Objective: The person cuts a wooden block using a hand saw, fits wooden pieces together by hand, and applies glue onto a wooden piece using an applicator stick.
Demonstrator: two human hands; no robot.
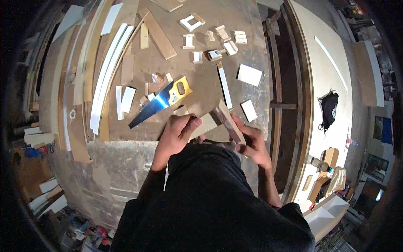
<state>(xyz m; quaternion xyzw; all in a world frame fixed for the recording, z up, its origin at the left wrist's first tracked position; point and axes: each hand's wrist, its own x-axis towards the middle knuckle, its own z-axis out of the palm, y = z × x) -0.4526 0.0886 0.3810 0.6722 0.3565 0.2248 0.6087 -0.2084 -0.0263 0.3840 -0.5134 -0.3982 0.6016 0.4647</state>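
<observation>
Near the front edge of the workbench, my left hand (176, 136) is closed on a flat pale wood piece (204, 125), thumb on top. My right hand (253, 145) grips a narrow wood block (229, 122), tilted, with its darker edge facing up. The two pieces come close together between my hands; whether they touch I cannot tell. A handsaw (161, 101) with a yellow handle lies beyond my left hand. Just past my right hand lie a small white-faced block (249, 110) and a long white strip (224, 86).
Several small wood assemblies (230, 47) sit at the far side of the workbench (197, 80), near a white rectangular board (249, 75). Long boards and white strips (110, 77) line the left. A gap separates the bench from a pale panel (302, 168) bearing a black cloth item (328, 108).
</observation>
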